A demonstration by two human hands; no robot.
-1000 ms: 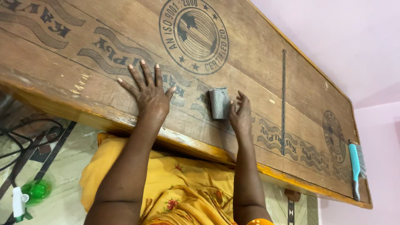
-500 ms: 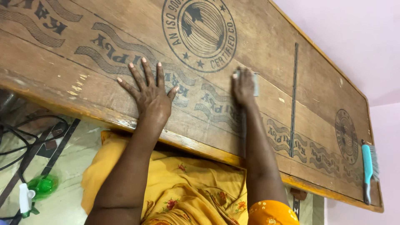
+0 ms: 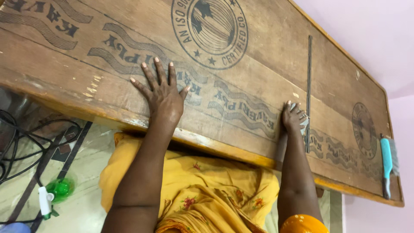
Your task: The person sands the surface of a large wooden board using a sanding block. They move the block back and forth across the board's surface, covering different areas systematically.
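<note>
Board (image 3: 258, 56), stamped: my left hand (image 3: 164, 97) flat and splayed mid-board, right hand (image 3: 294, 117) clamping sandpaper (image 3: 303, 123) beside the board's black strip (image 3: 309, 92); risk: paper snagging that strip.

Printed marks on plywood board (image 3: 267, 56): round dark stamp (image 3: 210, 31) with ringed lettering and stars, top centre. Second round stamp (image 3: 364, 130), fainter, toward right end. Wavy dark bands with lettering (image 3: 243, 110) run diagonally between them. No packages, screens.
</note>
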